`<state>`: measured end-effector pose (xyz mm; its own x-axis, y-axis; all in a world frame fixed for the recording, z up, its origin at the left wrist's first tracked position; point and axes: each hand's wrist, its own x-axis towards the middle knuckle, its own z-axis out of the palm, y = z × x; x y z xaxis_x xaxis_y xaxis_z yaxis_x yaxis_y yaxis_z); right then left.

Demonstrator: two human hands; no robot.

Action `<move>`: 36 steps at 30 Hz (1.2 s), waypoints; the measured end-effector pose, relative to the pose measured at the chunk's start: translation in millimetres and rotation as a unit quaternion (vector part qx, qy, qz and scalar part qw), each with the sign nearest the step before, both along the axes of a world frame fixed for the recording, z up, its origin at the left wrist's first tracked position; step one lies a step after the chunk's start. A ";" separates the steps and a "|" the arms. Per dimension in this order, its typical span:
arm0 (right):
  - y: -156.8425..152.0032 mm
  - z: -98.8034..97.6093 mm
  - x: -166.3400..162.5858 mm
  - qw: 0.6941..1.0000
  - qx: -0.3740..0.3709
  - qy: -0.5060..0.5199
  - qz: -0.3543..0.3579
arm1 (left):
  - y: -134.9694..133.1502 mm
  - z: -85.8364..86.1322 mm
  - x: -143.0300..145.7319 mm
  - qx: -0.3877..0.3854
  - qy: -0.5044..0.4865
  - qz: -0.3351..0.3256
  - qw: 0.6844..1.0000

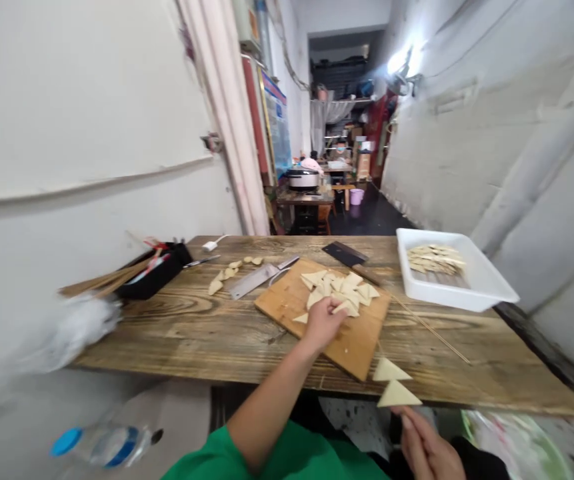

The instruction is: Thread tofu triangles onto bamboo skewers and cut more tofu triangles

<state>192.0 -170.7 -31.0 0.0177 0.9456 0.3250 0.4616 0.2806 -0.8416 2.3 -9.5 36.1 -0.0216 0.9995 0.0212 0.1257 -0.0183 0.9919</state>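
My left hand (323,323) reaches onto a wooden cutting board (351,347) and pinches one pale triangular tofu piece (343,307) at the edge of a pile of such triangles (339,285). My right hand (429,450), low at the table's near edge, is closed on a thin bamboo skewer with two triangles (394,383) threaded on it. The skewer's stick (431,329) runs up and away over the table.
A white tray (487,283) holding filled skewers stands at the right. A cleaver (349,257) and a second blade (257,279) lie behind the board. A black box of skewers (154,273) sits at left. A water bottle (101,445) lies below the table.
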 end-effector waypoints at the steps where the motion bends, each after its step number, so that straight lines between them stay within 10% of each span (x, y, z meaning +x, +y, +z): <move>1: -2.2 4.5 -4.7 1.000 0.004 -0.001 0.002 | -3.0 0.3 0.5 -0.064 -0.105 -0.040 0.992; 5: -7.1 17.7 -20.7 1.000 0.003 -0.024 0.011 | -11.5 -0.3 1.1 -0.226 -0.334 -0.107 0.909; 11: -8.8 23.3 -21.8 0.999 -0.009 -0.038 -0.001 | -10.4 -4.4 5.5 -0.302 -0.410 -0.073 0.858; 36: -11.1 13.3 -17.0 0.999 -0.035 -0.036 -0.011 | -19.2 -1.1 15.2 -0.270 -0.427 -0.079 0.859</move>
